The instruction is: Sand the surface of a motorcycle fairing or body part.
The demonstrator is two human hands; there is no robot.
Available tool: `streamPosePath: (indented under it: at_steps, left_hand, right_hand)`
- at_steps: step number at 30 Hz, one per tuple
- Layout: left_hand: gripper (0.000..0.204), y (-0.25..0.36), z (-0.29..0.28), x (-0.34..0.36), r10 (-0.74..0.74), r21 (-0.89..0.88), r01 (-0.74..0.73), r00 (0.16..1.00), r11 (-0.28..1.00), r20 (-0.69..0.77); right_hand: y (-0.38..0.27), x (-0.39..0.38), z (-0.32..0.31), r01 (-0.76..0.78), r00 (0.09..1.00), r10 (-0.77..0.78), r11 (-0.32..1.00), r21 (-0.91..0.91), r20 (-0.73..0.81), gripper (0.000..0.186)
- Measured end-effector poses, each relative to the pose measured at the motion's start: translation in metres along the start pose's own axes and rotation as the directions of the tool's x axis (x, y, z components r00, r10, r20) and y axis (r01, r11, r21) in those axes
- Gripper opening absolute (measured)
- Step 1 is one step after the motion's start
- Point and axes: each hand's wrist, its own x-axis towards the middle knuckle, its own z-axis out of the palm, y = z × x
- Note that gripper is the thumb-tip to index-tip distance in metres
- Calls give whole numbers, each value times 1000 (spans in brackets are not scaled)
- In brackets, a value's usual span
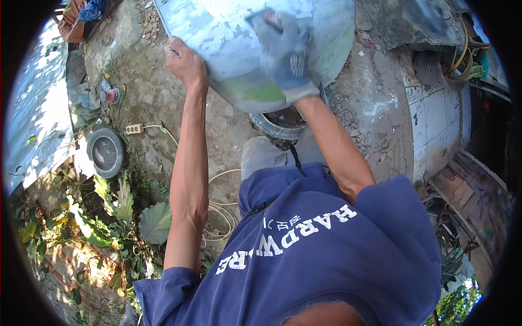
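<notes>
A large curved panel [234, 49], pale blue-grey with white smears and a green patch along its near edge, spans the top of the view. My bare left hand [187, 64] is closed round its left edge. On its upper face, right of the middle, lies my right hand [287, 51] in a grey-blue work glove, slightly blurred. Its fingers are pressed on a small flat piece [261, 14] with a dark edge and a reddish part. The glove covers most of that piece, so its exact kind is hidden.
Below the panel stands a round grey rim [272, 128], close to my knees. On the ground at left are a tyre-like ring [106, 153], a socket block [135, 129] with a cable, and a power tool with a red part [112, 95]. Plants [125, 212] grow at lower left.
</notes>
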Motion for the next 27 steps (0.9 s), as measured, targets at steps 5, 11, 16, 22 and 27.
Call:
streamPosePath:
  at_steps: [5, 11, 16, 22, 27]
  left_hand:
    - [53, -15, 2, 8, 30, -2, -30, 998, 1000, -51]
    - [50, 9, 23, -8, -15, -88, 19, 999, 996, 49]
    - [46, -6, -6, 3, -61, -168, 57, 998, 984, -19]
    - [50, 18, 12, -4, -7, 22, 8, 999, 1000, -40]
    - [50, -6, -3, 1, -17, -61, 15, 999, 998, -39]
  right_hand:
    - [-18, -15, 1, -221, 969, 219, 975, -5, -112, 30]
    - [59, 18, 9, -530, 531, 538, 814, -238, 654, 35]
    - [-24, -47, -9, -139, 989, 133, 986, -89, -68, 27]
    - [58, 25, -4, -494, 867, 485, 867, -64, -110, 35]
    - [-6, -1, -6, -25, 1000, 24, 988, -155, -5, 37]
